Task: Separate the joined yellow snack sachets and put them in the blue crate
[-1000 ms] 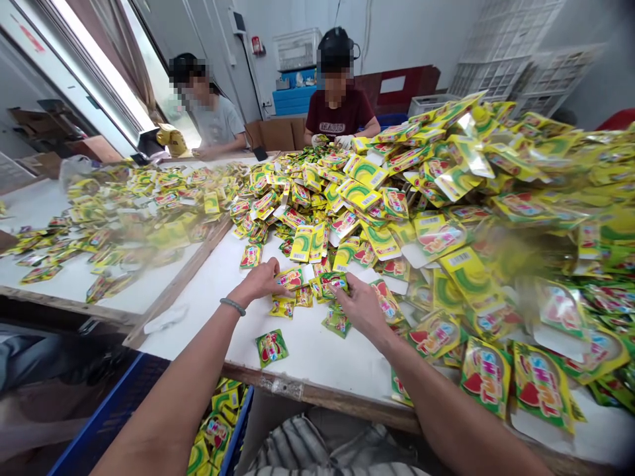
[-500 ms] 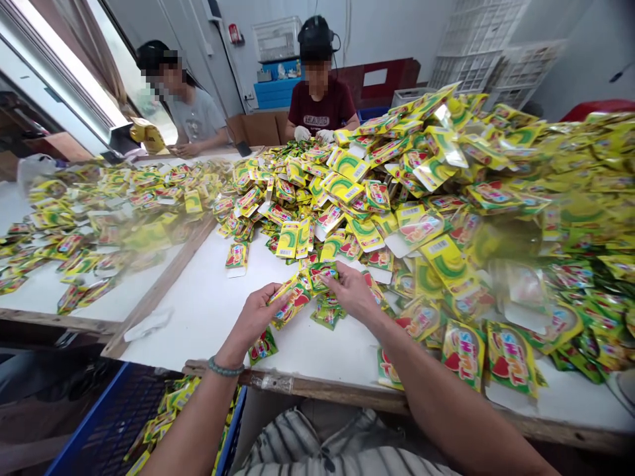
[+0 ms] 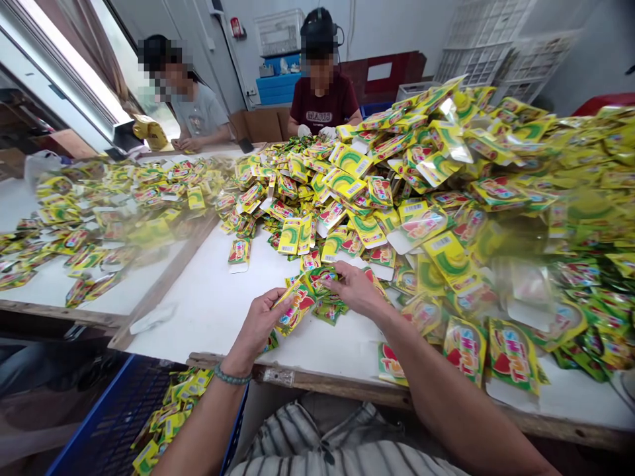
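My left hand is closed round a small stack of yellow-green candy packets, held just above the white table near its front edge. My right hand pinches a green packet at the top of that stack, fingers bent. More loose packets lie on the table under both hands. A huge heap of the same packets rises to the right and behind.
A blue crate holding packets stands below the table's front edge at left. A second table at left is strewn with packets. Two people sit at the far side, hands at the pile. White crates are stacked at back right.
My left hand lifted from the table with a stack of packets and drew back toward me. My right hand came up to the stack's top.
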A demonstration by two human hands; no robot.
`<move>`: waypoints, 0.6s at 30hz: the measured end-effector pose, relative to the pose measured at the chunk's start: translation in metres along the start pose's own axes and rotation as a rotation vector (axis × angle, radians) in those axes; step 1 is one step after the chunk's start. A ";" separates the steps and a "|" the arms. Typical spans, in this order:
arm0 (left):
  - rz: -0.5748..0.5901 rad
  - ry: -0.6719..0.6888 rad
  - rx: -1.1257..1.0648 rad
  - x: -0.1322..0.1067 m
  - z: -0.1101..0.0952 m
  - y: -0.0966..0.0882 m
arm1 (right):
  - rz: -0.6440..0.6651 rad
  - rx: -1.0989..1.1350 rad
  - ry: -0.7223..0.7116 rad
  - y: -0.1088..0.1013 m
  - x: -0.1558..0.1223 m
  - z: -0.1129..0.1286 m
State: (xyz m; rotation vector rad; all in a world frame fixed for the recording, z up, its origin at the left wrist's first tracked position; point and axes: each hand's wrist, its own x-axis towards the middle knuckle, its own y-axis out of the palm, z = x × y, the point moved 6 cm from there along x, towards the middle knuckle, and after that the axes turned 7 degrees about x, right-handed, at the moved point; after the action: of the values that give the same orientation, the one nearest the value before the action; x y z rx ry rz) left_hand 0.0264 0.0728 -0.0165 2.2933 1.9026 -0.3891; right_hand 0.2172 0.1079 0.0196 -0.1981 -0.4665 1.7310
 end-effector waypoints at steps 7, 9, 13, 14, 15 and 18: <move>0.032 0.087 0.154 -0.001 -0.001 0.004 | 0.131 -0.088 -0.088 0.017 -0.005 0.008; 0.055 0.071 0.146 -0.001 -0.003 0.009 | 0.112 -0.073 -0.059 0.019 -0.005 0.005; -0.002 0.002 0.027 0.001 -0.003 0.011 | -0.058 0.143 0.002 0.013 -0.004 -0.001; -0.022 -0.004 -0.001 0.001 -0.002 0.010 | -0.086 0.162 -0.010 0.012 -0.004 0.000; -0.034 -0.004 -0.017 0.001 -0.001 0.010 | -0.087 0.147 -0.027 0.012 -0.005 0.002; -0.020 -0.001 -0.016 0.002 0.001 0.009 | 0.004 0.084 -0.040 0.020 -0.009 0.009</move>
State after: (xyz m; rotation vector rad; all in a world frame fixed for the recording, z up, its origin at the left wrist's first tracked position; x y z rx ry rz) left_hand 0.0359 0.0723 -0.0189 2.2652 1.9225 -0.3761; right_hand 0.1974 0.0943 0.0183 -0.1044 -0.4217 1.7569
